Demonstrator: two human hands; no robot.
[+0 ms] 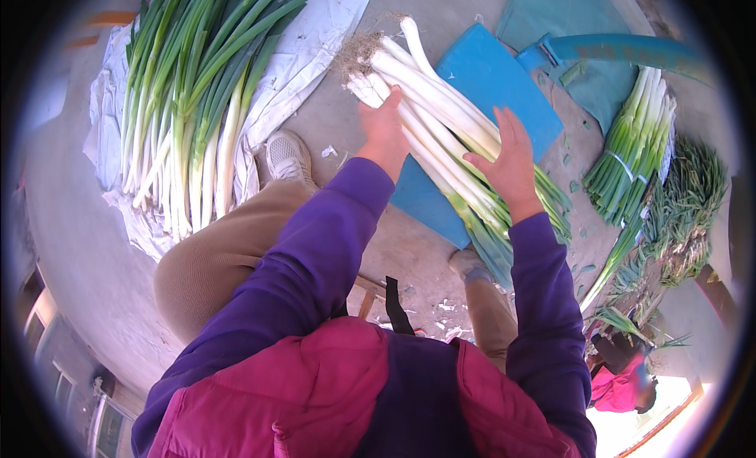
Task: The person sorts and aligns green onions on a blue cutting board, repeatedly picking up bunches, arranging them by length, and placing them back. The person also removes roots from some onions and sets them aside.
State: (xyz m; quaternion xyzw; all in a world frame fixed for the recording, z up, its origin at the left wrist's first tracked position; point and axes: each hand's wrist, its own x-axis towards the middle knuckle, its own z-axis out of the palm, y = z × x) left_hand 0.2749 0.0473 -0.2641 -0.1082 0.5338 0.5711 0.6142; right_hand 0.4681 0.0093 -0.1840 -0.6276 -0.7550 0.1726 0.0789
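A loose bundle of long green onions [437, 112] lies slantwise over a blue board [502, 74]. Its white root ends point up and left, and its leaves run down to the right. My left hand [384, 127] grips the stalks near the roots, its thumb showing and its other fingers partly hidden. At the bundle's right side is my right hand [511, 159], thumb and fingers apart; whether it touches the stalks is hard to tell. A larger pile of green onions [189, 115] rests on a white sheet [307, 68] to the left.
A tied bundle of green onions [626, 145] lies at the right beside a heap of cut leaves [685, 204]. A blue curved bar [620, 49] crosses the upper right, over a green sheet [567, 15]. Another person [620, 375] is at the lower right.
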